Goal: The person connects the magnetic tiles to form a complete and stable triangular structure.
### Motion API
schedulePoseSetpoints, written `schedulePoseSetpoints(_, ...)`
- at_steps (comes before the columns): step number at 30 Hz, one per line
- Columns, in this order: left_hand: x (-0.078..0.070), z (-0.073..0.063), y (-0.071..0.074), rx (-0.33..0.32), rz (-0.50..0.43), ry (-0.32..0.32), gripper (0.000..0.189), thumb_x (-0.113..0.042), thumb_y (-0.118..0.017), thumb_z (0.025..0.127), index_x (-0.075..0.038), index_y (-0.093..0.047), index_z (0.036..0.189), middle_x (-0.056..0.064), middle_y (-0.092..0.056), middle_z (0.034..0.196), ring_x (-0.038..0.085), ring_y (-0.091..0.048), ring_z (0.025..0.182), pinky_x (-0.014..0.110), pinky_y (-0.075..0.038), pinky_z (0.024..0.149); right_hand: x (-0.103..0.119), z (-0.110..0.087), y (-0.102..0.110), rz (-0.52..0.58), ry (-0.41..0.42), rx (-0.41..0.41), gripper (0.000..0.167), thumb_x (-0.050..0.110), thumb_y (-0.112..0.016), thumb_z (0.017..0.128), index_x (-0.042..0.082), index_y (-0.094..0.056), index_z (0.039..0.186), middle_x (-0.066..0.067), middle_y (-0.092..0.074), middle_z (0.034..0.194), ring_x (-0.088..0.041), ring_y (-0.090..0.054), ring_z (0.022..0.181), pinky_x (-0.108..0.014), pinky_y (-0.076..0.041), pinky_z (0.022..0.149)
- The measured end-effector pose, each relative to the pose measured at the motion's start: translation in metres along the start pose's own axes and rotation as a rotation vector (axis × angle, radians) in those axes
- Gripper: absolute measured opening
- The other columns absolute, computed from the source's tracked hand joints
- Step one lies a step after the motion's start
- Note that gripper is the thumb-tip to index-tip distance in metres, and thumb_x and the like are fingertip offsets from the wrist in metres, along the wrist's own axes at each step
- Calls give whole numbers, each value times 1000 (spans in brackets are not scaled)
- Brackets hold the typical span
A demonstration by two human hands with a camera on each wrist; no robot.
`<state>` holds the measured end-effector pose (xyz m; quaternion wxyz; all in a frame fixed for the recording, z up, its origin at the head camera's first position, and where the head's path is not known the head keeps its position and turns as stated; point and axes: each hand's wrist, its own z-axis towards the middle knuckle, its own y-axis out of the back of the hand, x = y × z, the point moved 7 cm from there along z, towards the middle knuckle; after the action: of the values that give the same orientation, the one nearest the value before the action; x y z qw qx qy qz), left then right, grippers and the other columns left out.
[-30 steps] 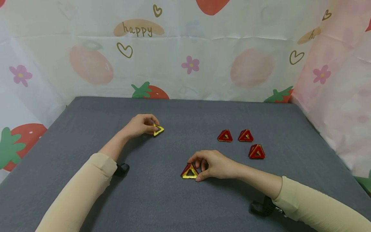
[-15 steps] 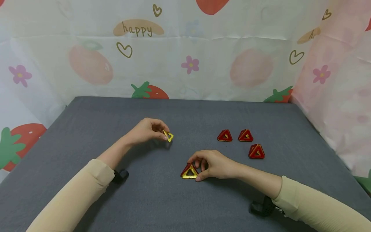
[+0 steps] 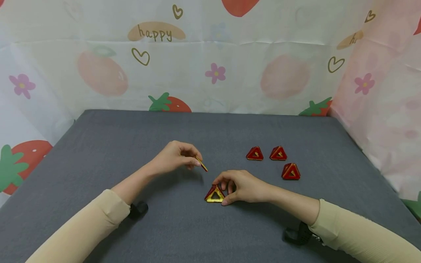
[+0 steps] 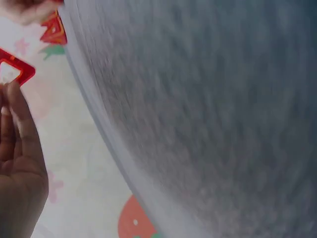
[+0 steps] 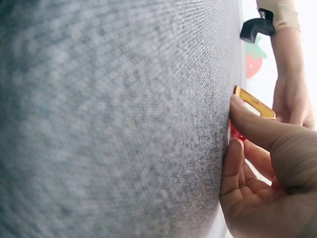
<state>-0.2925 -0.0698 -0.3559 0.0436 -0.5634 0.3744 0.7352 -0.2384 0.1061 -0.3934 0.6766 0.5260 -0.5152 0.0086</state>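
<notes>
My left hand (image 3: 177, 157) pinches a flat triangular tile (image 3: 202, 164) between thumb and fingers, raised over the cloth. In the head view the tile stands almost edge-on; its red side and open centre show in the left wrist view, over the fingertips (image 4: 14, 89). To the right and nearer me, my right hand (image 3: 245, 187) grips a small triangular piece (image 3: 214, 200) on the table, thumb at its lower right corner. That piece turns a gold open-centred face to me, with a red face on its left. The right wrist view shows its gold frame (image 5: 257, 105) beyond the thumb.
Three red pyramids with gold trim stand behind the right hand: one at left (image 3: 254, 154), one beside it (image 3: 278, 153), one nearer (image 3: 291, 172). Grey cloth (image 3: 177, 226) covers the table, and a printed curtain (image 3: 243, 54) hangs behind.
My left hand has moved right and toward me with the triangular tile, which has turned from showing its gold face to nearly edge-on. The right hand and its piece have stayed put.
</notes>
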Motion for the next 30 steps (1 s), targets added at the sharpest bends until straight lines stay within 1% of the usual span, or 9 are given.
schedulePoseSetpoints(3, -12, -3, -5, -24, 40, -71, 6, -16, -75, 87, -13, -76, 92, 9, -72, 89, 15, -63, 68, 32, -57, 65, 1, 0, 0, -7, -4, -1, 47, 25, -83, 79, 16, -65, 122, 2, -62, 94, -3, -58, 73, -21, -52, 67)
schedulePoseSetpoints(7, -24, -9, -17, -31, 65, -155, 4, -18, -77, 84, -18, -76, 88, 2, -69, 90, 13, -63, 75, 26, -54, 63, 0, 0, 1, -8, -11, -2, 48, 26, -83, 79, 14, -64, 122, 2, -63, 94, -2, -58, 73, -21, -52, 67)
schedulePoseSetpoints(10, -31, -13, -26, -21, 65, -185, 5, -17, -77, 84, -17, -77, 89, 0, -71, 91, 7, -65, 79, 24, -55, 66, -1, 0, 1, -4, -24, -4, 47, 26, -83, 79, 14, -64, 120, 2, -64, 93, -3, -59, 73, -21, -52, 67)
schedulePoseSetpoints(12, -35, -16, -33, -14, 74, -204, 7, -16, -77, 84, -16, -77, 91, 0, -72, 90, 5, -65, 79, 24, -55, 66, -1, 0, 1, -4, -24, -6, 47, 26, -83, 79, 14, -64, 120, 2, -64, 93, -2, -59, 74, -21, -53, 67)
schedulePoseSetpoints(16, -42, -22, -44, 10, 91, -239, 13, -15, -74, 86, -12, -78, 99, 1, -73, 92, 2, -65, 81, 24, -56, 69, -1, 0, 1, -14, -22, -9, 40, 27, -84, 78, 17, -64, 111, 3, -63, 91, -3, -59, 72, -21, -51, 65)
schedulePoseSetpoints(20, -47, -27, -54, 43, 108, -247, 16, -14, -73, 88, -11, -78, 103, 1, -73, 94, 3, -65, 83, 24, -58, 74, -1, 0, 1, -23, -27, -12, 35, 27, -85, 77, 20, -62, 103, 4, -62, 89, -4, -58, 71, -21, -50, 64)
schedulePoseSetpoints(24, -49, -30, -60, 43, 166, -231, 17, -12, -73, 88, -10, -75, 104, 0, -74, 94, 3, -65, 82, 22, -57, 73, 0, 0, 1, -29, -15, -12, 34, 27, -85, 77, 18, -62, 101, 3, -61, 86, -4, -57, 71, -21, -50, 64)
schedulePoseSetpoints(27, -49, -30, -62, 31, 200, -207, 15, -12, -75, 87, -10, -71, 101, 0, -73, 90, 2, -65, 80, 21, -56, 72, 0, 0, 1, -28, -6, -12, 36, 27, -84, 77, 16, -63, 104, 1, -61, 88, -3, -56, 72, -20, -50, 65)
schedulePoseSetpoints(30, -49, -30, -63, 22, 213, -192, 12, -11, -76, 86, -12, -68, 95, -1, -73, 86, 1, -65, 77, 21, -56, 70, 0, 0, 1, -21, -8, -12, 41, 27, -85, 77, 15, -64, 111, 2, -62, 91, -2, -57, 73, -20, -51, 66)
